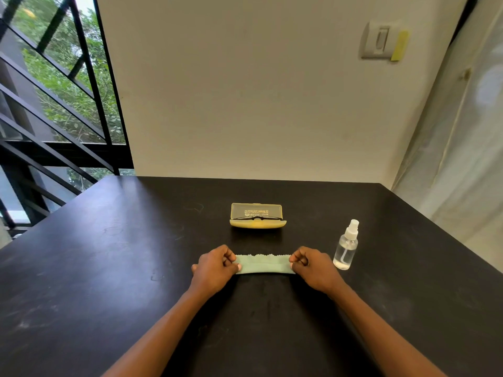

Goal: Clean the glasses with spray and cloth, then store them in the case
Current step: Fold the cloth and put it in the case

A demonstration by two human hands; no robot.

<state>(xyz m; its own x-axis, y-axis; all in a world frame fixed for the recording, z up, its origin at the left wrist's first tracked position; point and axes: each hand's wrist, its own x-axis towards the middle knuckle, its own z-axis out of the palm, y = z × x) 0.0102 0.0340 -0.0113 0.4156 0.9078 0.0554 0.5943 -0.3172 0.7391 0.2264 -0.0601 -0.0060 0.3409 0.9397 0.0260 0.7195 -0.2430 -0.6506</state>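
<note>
Item: cleaning cloth, pale green, folded into a narrow band, lying flat on the dark table near the front edge. Left hand pinches its left end, fingers curled in with the thumb on the fabric; right hand pinches the right end the same way.

Item: glasses, dark-framed, folded, lying inside the case. Case yellow, lid standing open, set beyond the cloth toward the wall and apart from it.

Item: spray bottle, clear, white nozzle, upright just right of the right hand, not touching it.

Status: the glasses appear stored (whether they were sprayed and wiped cannot be told from here). By my reading, what is left is tidying the cloth and closing the lid.
</note>
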